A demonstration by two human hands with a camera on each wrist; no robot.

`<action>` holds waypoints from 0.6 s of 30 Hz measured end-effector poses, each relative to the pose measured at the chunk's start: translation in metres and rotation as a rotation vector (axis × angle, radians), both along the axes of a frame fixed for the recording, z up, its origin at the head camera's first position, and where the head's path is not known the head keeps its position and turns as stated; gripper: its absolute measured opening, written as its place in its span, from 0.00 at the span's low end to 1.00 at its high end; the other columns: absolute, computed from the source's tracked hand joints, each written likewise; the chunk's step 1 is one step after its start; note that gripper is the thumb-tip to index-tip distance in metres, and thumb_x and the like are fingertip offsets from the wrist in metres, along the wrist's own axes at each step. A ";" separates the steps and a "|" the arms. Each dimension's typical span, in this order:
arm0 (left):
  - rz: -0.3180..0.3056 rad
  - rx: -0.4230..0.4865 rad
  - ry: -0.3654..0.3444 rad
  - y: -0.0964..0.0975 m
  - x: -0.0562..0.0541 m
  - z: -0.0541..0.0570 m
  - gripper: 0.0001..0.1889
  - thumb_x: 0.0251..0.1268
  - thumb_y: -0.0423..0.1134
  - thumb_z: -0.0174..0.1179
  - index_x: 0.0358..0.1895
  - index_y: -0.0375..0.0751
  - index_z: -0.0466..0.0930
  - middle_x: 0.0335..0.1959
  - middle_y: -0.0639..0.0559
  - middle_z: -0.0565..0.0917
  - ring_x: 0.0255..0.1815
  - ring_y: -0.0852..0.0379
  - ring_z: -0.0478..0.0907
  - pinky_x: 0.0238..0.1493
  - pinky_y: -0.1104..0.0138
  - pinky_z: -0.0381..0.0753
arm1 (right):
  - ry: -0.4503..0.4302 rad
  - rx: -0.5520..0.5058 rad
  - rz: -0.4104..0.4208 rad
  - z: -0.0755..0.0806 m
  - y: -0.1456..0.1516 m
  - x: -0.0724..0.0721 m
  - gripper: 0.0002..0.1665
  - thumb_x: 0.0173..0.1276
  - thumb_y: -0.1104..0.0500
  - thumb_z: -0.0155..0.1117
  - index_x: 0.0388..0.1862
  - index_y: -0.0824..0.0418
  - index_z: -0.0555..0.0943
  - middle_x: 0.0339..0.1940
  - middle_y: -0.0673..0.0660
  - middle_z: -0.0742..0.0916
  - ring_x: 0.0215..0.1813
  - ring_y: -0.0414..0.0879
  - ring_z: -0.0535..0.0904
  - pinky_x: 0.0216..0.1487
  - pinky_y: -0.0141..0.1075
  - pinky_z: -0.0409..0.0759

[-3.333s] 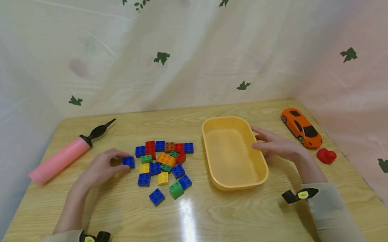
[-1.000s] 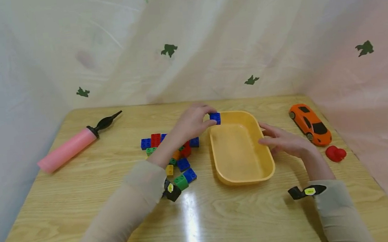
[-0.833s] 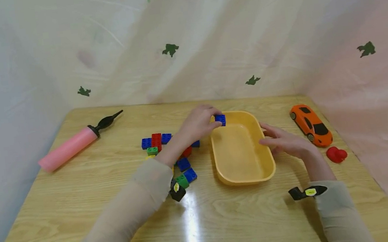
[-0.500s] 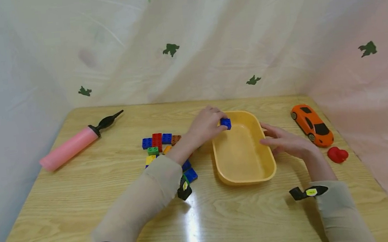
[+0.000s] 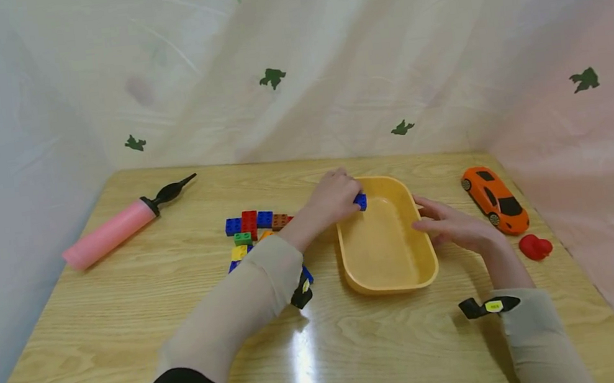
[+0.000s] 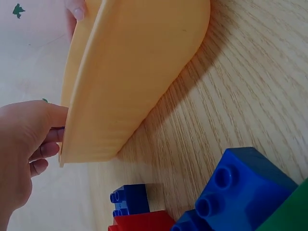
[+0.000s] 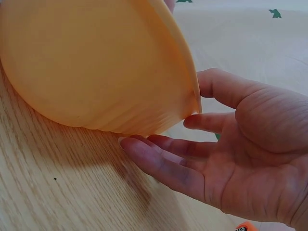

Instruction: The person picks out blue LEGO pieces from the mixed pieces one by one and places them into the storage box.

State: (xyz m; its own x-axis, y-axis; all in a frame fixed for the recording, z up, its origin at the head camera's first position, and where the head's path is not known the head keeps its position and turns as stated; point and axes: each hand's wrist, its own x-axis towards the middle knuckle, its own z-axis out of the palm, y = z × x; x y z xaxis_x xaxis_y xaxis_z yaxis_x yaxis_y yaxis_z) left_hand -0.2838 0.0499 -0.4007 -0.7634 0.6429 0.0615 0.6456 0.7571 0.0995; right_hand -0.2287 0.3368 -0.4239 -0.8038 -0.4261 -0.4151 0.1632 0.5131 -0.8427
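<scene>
My left hand (image 5: 333, 199) pinches a blue toy building block (image 5: 362, 203) just inside the far left corner of a yellow plastic tub (image 5: 386, 252). In the left wrist view, the thumb and fingertips go behind the tub's rim (image 6: 79, 91), which hides the block there. My right hand (image 5: 453, 226) holds the tub's right side. Its thumb lies on the rim and its fingers reach against the outer wall and underside, as the right wrist view shows. Left of the tub, a cluster of coloured blocks (image 5: 249, 221) lies partly hidden beneath my left forearm.
A pink hand pump (image 5: 112, 234) with a black nozzle lies at the table's left. On the right are an orange toy car (image 5: 494, 200) and a small red object (image 5: 535, 247). A patterned cloth (image 5: 330, 89) hangs behind the wooden table (image 5: 385, 345).
My left hand picked the blue block up from beside the cluster, carried it rightward over the tub's rim, then moved it slightly inward and lower. The right hand has kept its hold on the tub.
</scene>
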 end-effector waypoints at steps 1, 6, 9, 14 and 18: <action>0.001 -0.022 0.014 0.001 0.000 0.000 0.06 0.73 0.43 0.61 0.37 0.48 0.83 0.37 0.55 0.86 0.48 0.51 0.73 0.61 0.57 0.72 | 0.001 -0.002 0.002 0.000 0.000 0.000 0.46 0.80 0.50 0.56 0.87 0.45 0.44 0.85 0.66 0.56 0.72 0.63 0.73 0.58 0.51 0.86; 0.003 -0.110 0.082 0.006 0.003 0.000 0.09 0.70 0.40 0.59 0.28 0.48 0.78 0.36 0.54 0.86 0.51 0.50 0.77 0.61 0.57 0.73 | 0.001 -0.007 0.005 0.001 0.000 0.000 0.45 0.80 0.50 0.56 0.87 0.45 0.45 0.86 0.66 0.56 0.72 0.62 0.73 0.59 0.51 0.86; 0.004 -0.143 0.099 0.007 0.005 -0.001 0.08 0.69 0.38 0.58 0.29 0.48 0.78 0.38 0.53 0.88 0.53 0.50 0.78 0.61 0.57 0.73 | 0.002 -0.012 0.005 0.001 0.000 0.001 0.45 0.80 0.51 0.56 0.87 0.46 0.45 0.86 0.66 0.56 0.72 0.62 0.74 0.60 0.51 0.86; 0.006 -0.202 0.115 0.008 0.005 -0.006 0.06 0.68 0.37 0.58 0.31 0.49 0.78 0.39 0.53 0.87 0.51 0.50 0.80 0.60 0.57 0.73 | 0.000 -0.018 0.005 0.001 -0.001 0.002 0.45 0.80 0.51 0.56 0.87 0.46 0.45 0.85 0.66 0.56 0.72 0.63 0.73 0.60 0.52 0.85; 0.015 -0.224 0.133 0.009 0.003 -0.010 0.05 0.68 0.38 0.58 0.31 0.50 0.79 0.39 0.53 0.87 0.51 0.50 0.81 0.60 0.58 0.74 | -0.001 -0.012 0.006 0.002 -0.002 0.002 0.45 0.81 0.51 0.56 0.87 0.46 0.44 0.86 0.66 0.56 0.73 0.64 0.72 0.61 0.52 0.85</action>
State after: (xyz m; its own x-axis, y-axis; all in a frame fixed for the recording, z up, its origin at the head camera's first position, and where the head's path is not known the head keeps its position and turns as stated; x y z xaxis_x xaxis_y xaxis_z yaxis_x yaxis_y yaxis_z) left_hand -0.2805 0.0586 -0.4107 -0.7678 0.6404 0.0192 0.6304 0.7604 -0.1562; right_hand -0.2269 0.3352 -0.4222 -0.8009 -0.4358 -0.4106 0.1609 0.5039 -0.8486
